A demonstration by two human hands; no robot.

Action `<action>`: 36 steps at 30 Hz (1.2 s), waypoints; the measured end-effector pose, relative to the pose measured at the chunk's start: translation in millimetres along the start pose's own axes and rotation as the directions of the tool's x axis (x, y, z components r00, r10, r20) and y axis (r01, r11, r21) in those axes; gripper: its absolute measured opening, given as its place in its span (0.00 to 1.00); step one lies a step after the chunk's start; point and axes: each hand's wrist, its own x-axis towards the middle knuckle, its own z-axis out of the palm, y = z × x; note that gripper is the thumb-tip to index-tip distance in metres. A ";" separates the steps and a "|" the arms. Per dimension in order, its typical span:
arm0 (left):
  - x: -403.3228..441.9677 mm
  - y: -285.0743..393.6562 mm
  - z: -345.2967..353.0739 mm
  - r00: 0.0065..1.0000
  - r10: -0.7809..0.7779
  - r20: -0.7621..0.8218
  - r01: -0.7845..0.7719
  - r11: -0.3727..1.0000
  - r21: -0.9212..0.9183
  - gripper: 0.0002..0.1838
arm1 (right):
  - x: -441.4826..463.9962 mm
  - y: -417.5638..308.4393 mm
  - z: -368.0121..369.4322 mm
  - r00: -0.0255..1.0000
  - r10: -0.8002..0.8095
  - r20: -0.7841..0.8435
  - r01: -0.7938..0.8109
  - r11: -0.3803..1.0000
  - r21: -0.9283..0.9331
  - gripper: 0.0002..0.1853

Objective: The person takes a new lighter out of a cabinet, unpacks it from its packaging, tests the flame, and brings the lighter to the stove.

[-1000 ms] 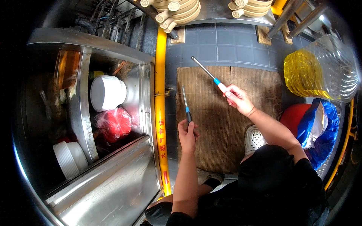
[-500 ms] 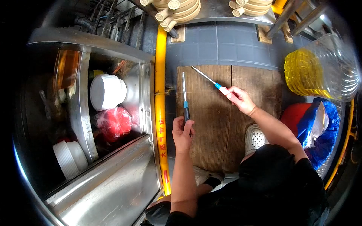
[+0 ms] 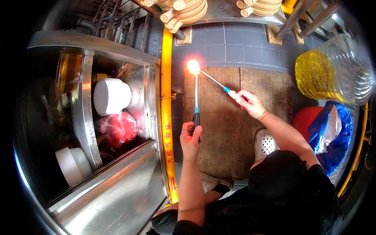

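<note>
Gripping a black-handled stick [image 3: 196, 98] (left hand [image 3: 190, 138]) and a pale-handled stick [image 3: 218, 84] (right hand [image 3: 250, 103]), fingers closed round both, bright glow [image 3: 193, 66] at their ends, upper middle of frame. Probably the tips-together step; next move needs a steady grip imo.

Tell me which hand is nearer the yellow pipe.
Left: the left hand is just right of the yellow pipe; the right hand is farther right, over the brown board.

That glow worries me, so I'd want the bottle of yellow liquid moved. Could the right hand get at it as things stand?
Probably not: the right hand holds the pale-handled rod. Were its grip free, though, nothing seems to stand between it and the bottle of yellow liquid.
</note>
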 end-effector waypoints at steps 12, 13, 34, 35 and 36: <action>3.4 -2.2 4.4 0.993 -0.068 -0.098 0.070 0.997 0.016 0.16 | 0.7 0.4 0.1 1.000 0.016 0.010 -0.016 1.000 0.005 0.10; 3.2 -4.5 3.9 0.993 -0.081 -0.087 0.085 0.995 0.043 0.18 | 0.5 0.0 0.8 1.000 0.020 0.010 -0.020 1.000 0.020 0.10; 4.6 -32.2 -2.1 0.974 -0.174 -0.144 0.179 0.984 0.021 0.23 | 3.7 -5.1 6.9 1.000 0.006 -0.019 -0.003 0.985 0.172 0.11; 4.1 -30.4 -1.2 0.974 -0.175 -0.146 0.181 0.983 0.027 0.23 | 3.8 -6.7 7.6 0.999 0.017 -0.032 -0.011 0.980 0.199 0.10; 3.8 -29.3 -0.5 0.973 -0.176 -0.148 0.183 0.983 0.032 0.23 | 4.1 -4.7 6.6 1.000 0.018 -0.024 -0.013 0.981 0.192 0.10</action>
